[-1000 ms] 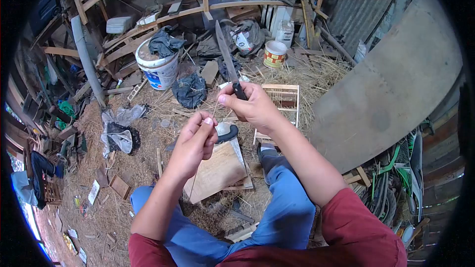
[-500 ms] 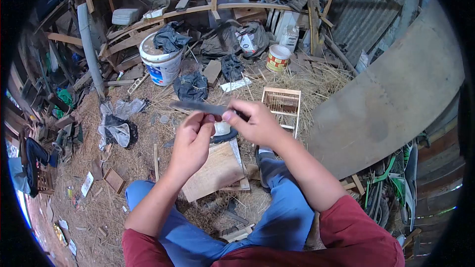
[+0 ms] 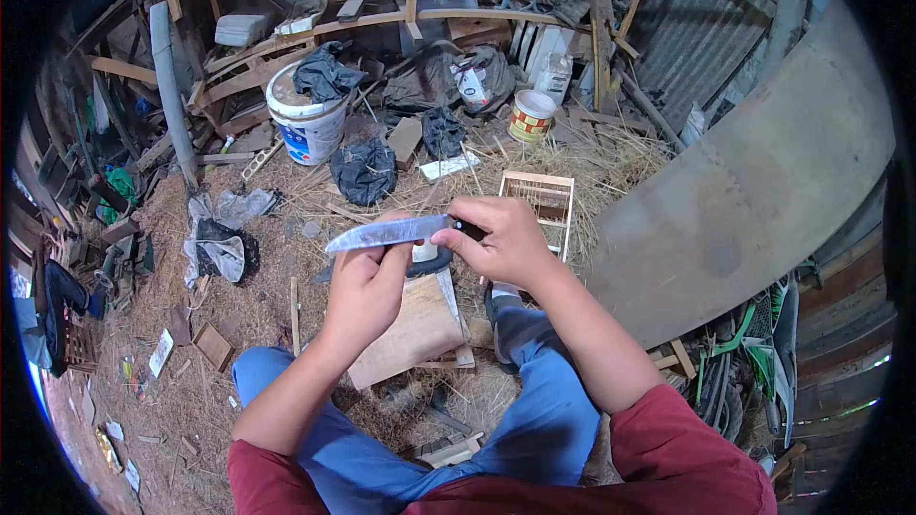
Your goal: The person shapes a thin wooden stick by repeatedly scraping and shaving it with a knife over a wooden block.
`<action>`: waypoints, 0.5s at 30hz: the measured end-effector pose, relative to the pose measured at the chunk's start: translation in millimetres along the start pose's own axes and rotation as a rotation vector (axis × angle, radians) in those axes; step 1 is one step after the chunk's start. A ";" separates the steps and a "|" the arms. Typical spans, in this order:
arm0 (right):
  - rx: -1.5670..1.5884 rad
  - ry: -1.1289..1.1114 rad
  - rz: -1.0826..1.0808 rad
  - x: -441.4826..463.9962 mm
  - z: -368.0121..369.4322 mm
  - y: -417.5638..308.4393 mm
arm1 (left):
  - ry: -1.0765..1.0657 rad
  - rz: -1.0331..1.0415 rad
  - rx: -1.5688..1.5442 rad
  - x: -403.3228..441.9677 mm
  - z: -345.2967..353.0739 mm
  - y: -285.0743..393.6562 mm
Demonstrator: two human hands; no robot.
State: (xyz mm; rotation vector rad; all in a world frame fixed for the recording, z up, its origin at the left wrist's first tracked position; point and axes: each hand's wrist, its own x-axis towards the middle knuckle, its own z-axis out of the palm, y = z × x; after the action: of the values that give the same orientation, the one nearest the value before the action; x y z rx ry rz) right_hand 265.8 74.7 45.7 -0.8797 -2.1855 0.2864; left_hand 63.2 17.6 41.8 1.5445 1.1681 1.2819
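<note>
A knife (image 3: 386, 233) with a broad bright blade and a dark handle lies level in front of me, its tip to the left. My right hand (image 3: 504, 240) is closed around the handle, with the thumb near the base of the blade. My left hand (image 3: 367, 288) is closed at the blade, fingers behind it and thumb below its lower edge; its fingertips are partly hidden. Below the hands, a wooden board (image 3: 405, 329) lies between my legs. A small wooden frame with rods (image 3: 537, 198) stands beyond my right hand.
A large white bucket (image 3: 310, 129) and a smaller red-and-yellow bucket (image 3: 531, 117) stand ahead among black plastic bags (image 3: 364, 172). A big flat sheet (image 3: 744, 181) leans on the right, above a green-and-white motorbike (image 3: 763, 353). Straw and scraps cover the ground.
The knife blade has turned so its bright flat side faces me; before, it looked dark and edge-on. Both hands stay close together, and the view has shifted slightly.
</note>
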 end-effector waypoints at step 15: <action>0.148 0.320 0.429 2.8 -11.3 43.2 | -0.052 -0.031 -0.147 -0.4 0.9 9.6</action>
State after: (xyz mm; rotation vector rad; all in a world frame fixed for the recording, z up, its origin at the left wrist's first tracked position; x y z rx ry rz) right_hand 294.3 107.8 35.7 -1.2140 -1.6488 0.4723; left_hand 65.6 14.7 50.7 1.4384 1.0382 1.2708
